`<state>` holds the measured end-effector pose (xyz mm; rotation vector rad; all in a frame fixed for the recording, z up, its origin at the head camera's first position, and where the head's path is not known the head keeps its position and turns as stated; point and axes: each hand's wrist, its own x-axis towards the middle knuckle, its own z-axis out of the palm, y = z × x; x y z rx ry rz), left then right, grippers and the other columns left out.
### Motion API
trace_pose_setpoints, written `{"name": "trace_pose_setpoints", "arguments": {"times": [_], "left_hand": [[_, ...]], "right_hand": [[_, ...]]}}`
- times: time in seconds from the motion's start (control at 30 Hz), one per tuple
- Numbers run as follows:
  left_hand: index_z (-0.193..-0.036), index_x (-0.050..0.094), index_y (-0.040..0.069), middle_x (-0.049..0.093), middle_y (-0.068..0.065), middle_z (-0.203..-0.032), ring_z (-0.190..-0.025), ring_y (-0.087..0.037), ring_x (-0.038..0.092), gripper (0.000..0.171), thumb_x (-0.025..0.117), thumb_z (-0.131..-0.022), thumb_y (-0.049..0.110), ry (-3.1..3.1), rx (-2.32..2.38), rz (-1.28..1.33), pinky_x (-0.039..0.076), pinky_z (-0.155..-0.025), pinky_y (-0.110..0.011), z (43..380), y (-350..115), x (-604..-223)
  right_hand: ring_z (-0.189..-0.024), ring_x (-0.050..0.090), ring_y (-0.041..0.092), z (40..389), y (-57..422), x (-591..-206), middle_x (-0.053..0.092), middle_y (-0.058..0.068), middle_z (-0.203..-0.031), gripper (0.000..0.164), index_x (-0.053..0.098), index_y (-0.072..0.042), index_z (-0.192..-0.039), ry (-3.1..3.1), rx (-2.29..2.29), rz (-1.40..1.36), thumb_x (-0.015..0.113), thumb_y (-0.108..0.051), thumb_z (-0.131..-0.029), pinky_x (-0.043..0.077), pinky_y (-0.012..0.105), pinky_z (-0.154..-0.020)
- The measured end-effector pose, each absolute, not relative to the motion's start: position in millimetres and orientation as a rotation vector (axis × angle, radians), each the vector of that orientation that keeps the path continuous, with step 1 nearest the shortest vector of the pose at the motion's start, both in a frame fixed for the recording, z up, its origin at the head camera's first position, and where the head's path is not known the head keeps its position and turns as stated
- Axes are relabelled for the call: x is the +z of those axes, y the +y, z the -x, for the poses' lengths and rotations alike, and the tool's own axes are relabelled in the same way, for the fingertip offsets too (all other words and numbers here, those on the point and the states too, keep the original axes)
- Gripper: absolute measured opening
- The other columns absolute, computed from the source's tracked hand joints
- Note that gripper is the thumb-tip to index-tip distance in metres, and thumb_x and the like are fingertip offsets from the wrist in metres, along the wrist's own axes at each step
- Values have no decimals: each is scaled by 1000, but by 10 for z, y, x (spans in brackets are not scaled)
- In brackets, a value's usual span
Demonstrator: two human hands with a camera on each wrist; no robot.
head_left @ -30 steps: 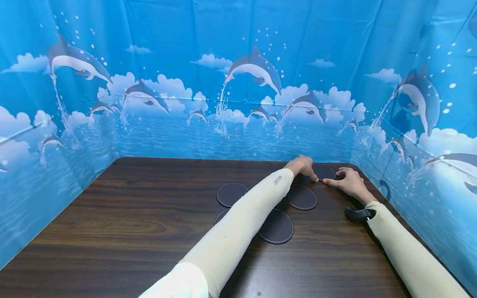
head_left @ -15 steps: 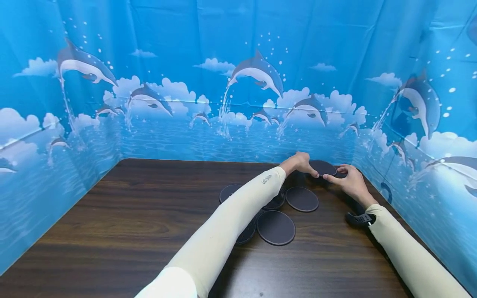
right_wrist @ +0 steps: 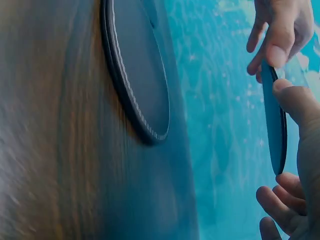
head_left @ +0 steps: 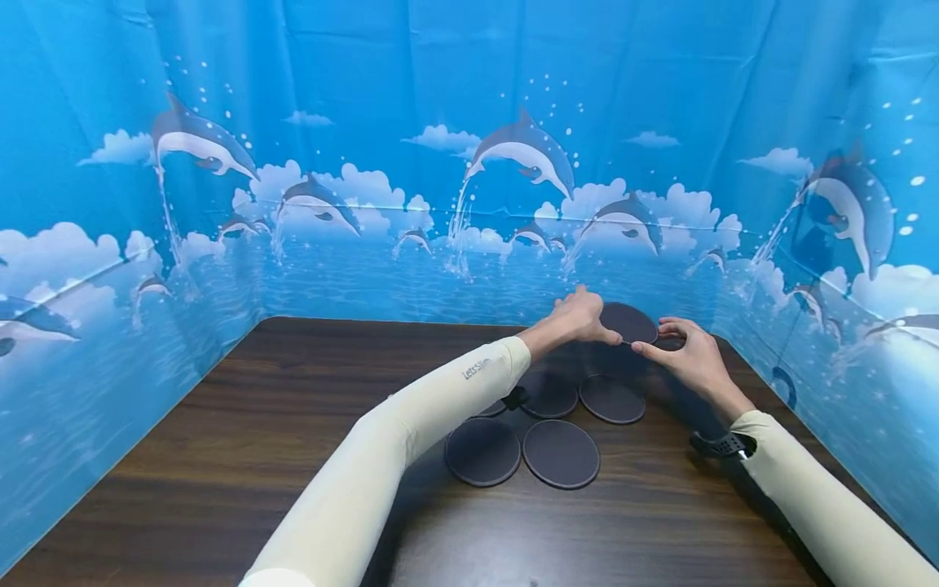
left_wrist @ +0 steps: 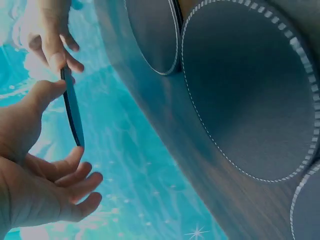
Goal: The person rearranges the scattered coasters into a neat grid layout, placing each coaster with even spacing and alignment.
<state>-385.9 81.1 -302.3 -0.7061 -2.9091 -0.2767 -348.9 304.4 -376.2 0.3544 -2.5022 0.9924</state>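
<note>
A round dark coaster [head_left: 629, 323] with a stitched rim is held up above the back right of the table. My left hand [head_left: 578, 316] pinches its left edge, thumb at the near rim. Gripping the opposite edge is my right hand [head_left: 691, 355]. In the left wrist view the coaster [left_wrist: 74, 112] appears nearly edge-on, between thumb and fingertip of the left hand [left_wrist: 35, 170]. The right wrist view shows the right hand's thumb and fingers at both ends of the coaster [right_wrist: 275, 125], with the left hand [right_wrist: 287, 30] beyond.
Several matching coasters lie on the dark wooden table [head_left: 242, 456], including a front left one [head_left: 484, 452], a front right one [head_left: 561, 454] and one behind [head_left: 612, 399]. My left forearm partly covers another. A blue dolphin-print curtain [head_left: 352, 277] encloses the back and sides.
Both hands have raised the coaster from low at the table's back right corner, tilting its face toward me. My left forearm has swung left, uncovering more of the coasters on the table.
</note>
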Motion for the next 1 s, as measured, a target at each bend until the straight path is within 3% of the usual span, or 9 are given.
{"name": "trace_pose_setpoints", "arguments": {"times": [0.2, 0.5, 0.63, 1.0], "left_hand": [[-84, 69, 23, 53, -4, -128, -110, -21, 51, 45, 72, -84, 68, -2801, -97, 700, 38, -101, -46, 3573, 697, -2989], [-84, 70, 23, 53, -3, -122, -106, -22, 48, 49, 67, -85, 71, -2752, -23, 670, 39, -97, -44, 3162, 563, -3121], [-86, 72, 23, 52, -3, -127, -113, -23, 47, 49, 65, -86, 72, -2741, -5, 655, 36, -102, -45, 3026, 551, -3142], [-79, 74, 24, 52, -2, -127, -119, -23, 43, 44, 67, -89, 67, -2711, -22, 725, 34, -104, -47, 2658, 429, -3209]], "right_hand": [[-123, 51, 41, 3316, 3005, -3672, 55, 23, -133, 79, 55, 0, -140, -2470, 990, -410, 80, -51, -86, 43, 64, -94], [-120, 55, 40, 3035, 2977, -3696, 56, 19, -135, 66, 63, 1, -129, -2466, 950, -505, 84, -45, -85, 46, 62, -89], [-108, 63, 38, 2936, 2995, -3709, 60, 15, -124, 66, 60, -2, -133, -2478, 969, -521, 83, -43, -86, 51, 60, -86], [-108, 62, 36, 2649, 2976, -3762, 63, 11, -121, 70, 57, -7, -140, -2463, 942, -585, 86, -38, -84, 51, 52, -86]]}}
